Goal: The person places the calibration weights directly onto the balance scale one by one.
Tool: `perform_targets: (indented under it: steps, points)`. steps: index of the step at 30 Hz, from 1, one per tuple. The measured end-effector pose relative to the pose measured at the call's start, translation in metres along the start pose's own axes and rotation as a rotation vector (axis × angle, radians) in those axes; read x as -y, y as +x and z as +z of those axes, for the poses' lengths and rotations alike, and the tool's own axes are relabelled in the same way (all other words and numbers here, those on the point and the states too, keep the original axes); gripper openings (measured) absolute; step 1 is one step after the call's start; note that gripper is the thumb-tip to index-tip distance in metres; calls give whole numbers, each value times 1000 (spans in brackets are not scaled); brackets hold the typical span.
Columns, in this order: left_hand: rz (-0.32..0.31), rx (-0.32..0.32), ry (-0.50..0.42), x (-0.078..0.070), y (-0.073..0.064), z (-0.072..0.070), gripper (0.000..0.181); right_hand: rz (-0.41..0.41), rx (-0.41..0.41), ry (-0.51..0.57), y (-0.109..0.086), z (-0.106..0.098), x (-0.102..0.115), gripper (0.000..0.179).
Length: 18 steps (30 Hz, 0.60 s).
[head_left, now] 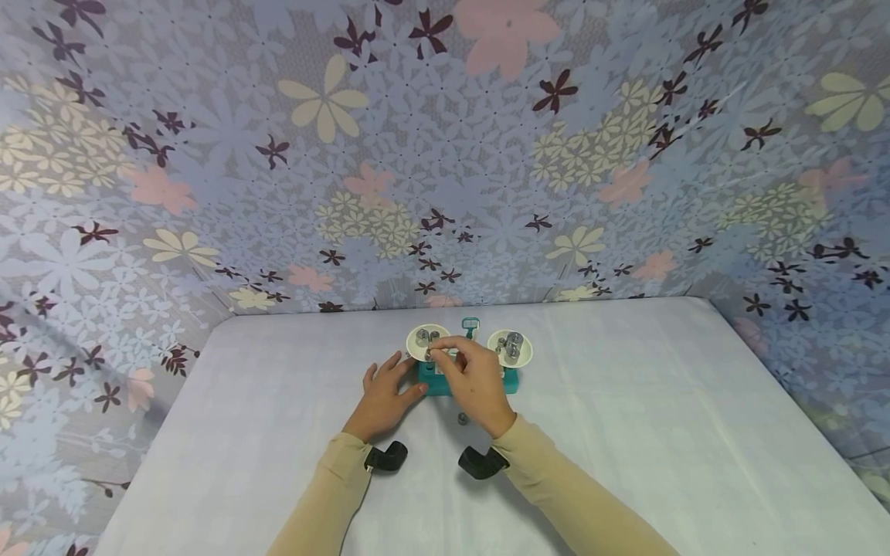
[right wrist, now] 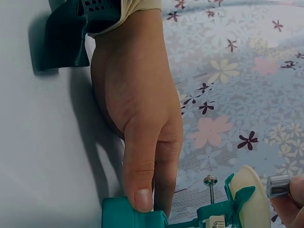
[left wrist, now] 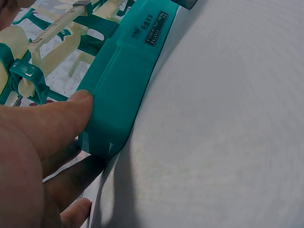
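A teal balance scale (head_left: pixel 511 381) with two cream pans stands at the back middle of the table. My left hand (head_left: pixel 382 400) holds the left end of its base, the thumb on the near face and the other fingers round the end, as the left wrist view shows. Over the left pan (head_left: pixel 410 343), my right hand (head_left: pixel 481 388) pinches a small metal cylinder weight (right wrist: pixel 277 185) between thumb and fingertips, close to the pan. Weights (head_left: pixel 422 337) stand in the left pan, and several more (head_left: pixel 514 340) in the right pan (head_left: pixel 527 354).
One loose metal weight (head_left: pixel 462 418) lies on the white tabletop (head_left: pixel 640 432) between my forearms. A teal framed indicator (head_left: pixel 470 324) rises between the pans. Flower-patterned cloth (head_left: pixel 445 193) hangs behind the table. Each wrist carries a black camera mount (head_left: pixel 483 463).
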<state>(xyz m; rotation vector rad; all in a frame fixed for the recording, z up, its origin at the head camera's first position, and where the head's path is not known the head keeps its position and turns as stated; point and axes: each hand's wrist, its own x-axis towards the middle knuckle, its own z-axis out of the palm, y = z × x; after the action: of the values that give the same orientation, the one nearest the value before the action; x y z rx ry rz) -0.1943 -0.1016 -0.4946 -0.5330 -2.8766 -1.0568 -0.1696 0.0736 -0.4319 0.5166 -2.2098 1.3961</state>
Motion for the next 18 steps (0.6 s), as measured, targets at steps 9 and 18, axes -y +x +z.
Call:
perform_targets:
  steps: [9,18]
  points:
    - [5,-1,2,0,0,0,57,-29,13,-48,3,4,1,14]
    - [14,-5,-4,0,0,0,57,-36,13,-125,6,7,-1,11]
